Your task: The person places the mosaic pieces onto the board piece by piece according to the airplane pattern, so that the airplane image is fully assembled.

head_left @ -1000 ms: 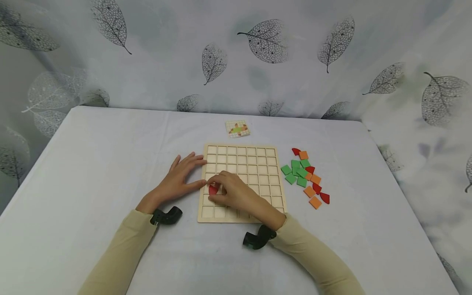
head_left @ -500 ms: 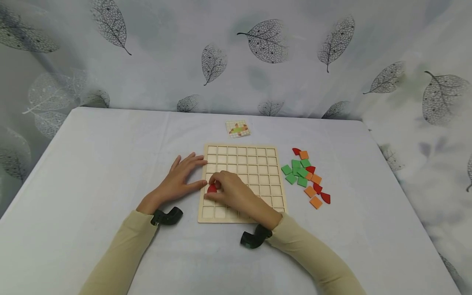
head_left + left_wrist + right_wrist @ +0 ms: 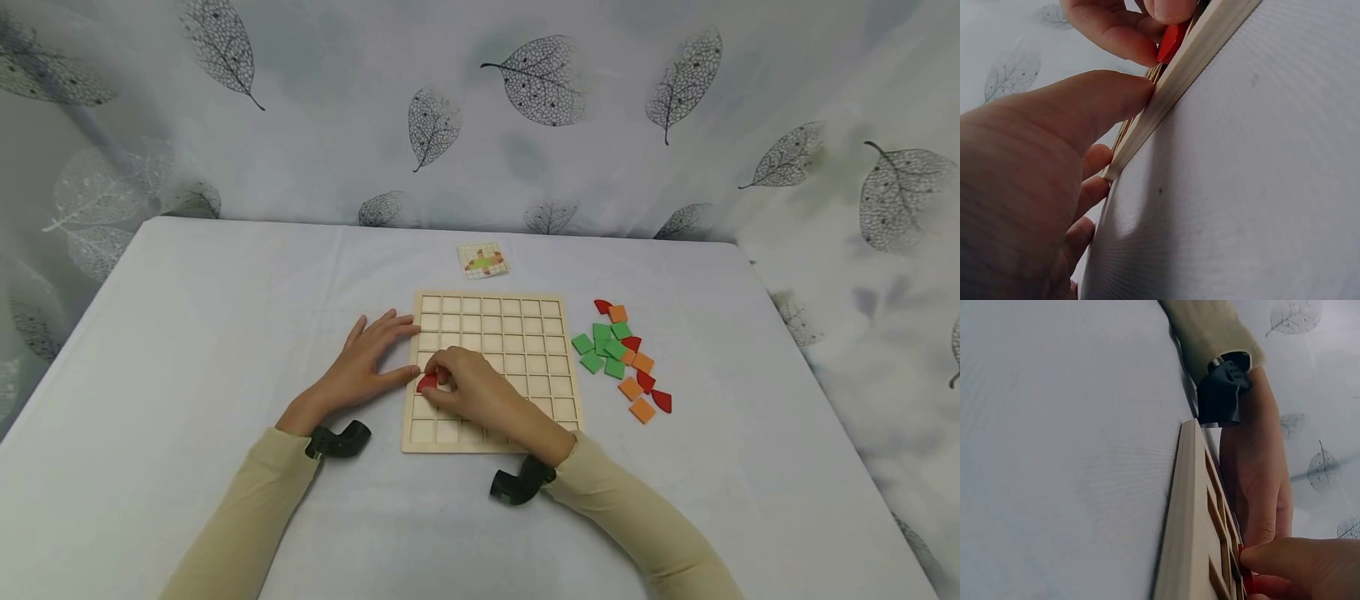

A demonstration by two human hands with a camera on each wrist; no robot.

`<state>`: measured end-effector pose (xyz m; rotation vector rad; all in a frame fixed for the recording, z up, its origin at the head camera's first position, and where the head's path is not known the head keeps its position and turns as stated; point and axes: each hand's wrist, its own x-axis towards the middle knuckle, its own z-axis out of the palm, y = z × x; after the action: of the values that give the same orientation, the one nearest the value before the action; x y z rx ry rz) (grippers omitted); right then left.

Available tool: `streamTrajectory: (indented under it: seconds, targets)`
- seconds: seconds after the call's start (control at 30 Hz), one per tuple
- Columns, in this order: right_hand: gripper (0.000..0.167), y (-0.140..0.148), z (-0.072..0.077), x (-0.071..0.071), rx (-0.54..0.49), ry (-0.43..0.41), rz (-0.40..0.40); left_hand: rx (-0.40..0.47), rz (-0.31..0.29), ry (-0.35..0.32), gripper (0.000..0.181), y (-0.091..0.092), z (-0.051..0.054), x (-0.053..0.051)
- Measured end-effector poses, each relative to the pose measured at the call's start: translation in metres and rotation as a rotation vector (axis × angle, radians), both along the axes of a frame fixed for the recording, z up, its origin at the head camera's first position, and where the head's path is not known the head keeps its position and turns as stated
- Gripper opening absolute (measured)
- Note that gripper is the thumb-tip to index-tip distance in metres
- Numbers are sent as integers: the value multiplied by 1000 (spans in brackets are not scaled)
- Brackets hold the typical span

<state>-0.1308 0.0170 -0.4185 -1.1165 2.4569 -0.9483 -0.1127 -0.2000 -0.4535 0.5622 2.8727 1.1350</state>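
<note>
A red quarter-round tile [image 3: 427,382] is at the left column of the wooden grid board [image 3: 522,343]. My right hand [image 3: 472,385] pinches this tile between thumb and fingers; in the left wrist view the tile [image 3: 1171,42] stands tilted above the board's edge. Whether it touches the cell floor I cannot tell. My left hand [image 3: 365,363] lies along the board's left edge, fingers spread, with the thumb and fingertips touching the rim. In the right wrist view, the red tile [image 3: 1247,575] is mostly hidden by the fingers.
Right of the board lie loose green tiles [image 3: 602,335], orange tiles [image 3: 642,411] and red quarter-round tiles [image 3: 662,401], some overlapping. A small pattern card [image 3: 483,261] lies beyond the board. White cloth [image 3: 225,333] covers the table, with a leaf-printed curtain [image 3: 322,125] behind.
My right hand has shifted slightly left, and the red tile in its fingers has turned and moved a little left. My left hand has stayed at the board's edge.
</note>
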Motion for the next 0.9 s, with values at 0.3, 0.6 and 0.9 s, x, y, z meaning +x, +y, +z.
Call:
streamTrajectory:
  seconds: [0.3, 0.6, 0.9]
  targets:
    - [16, 1, 0, -1, -16, -14, -16, 3, -1, 12, 59, 2, -1, -1]
    - [18, 4, 0, 0, -41, 31, 25, -10, 6, -8, 60, 1, 0, 0]
    - [17, 13, 2, 5, -51, 17, 23, -20, 11, -15, 60, 1, 0, 0]
